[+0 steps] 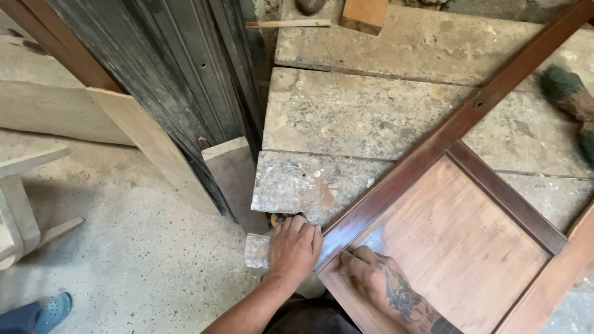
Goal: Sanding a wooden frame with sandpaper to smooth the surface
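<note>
A brown wooden door panel with a raised frame lies on worn concrete steps. My left hand rests with curled fingers on the panel's near corner, next to a small stone block; whether it grips anything is unclear. My right hand, tattooed on its back, presses fingers down on the flat inner panel just inside the frame rail. A small yellowish object peeks out above my left hand.
Dark corrugated metal sheeting and leaning wooden boards stand at left. A pale wooden stool sits on the concrete floor. A blue sandal shows at bottom left. A green brush lies at right.
</note>
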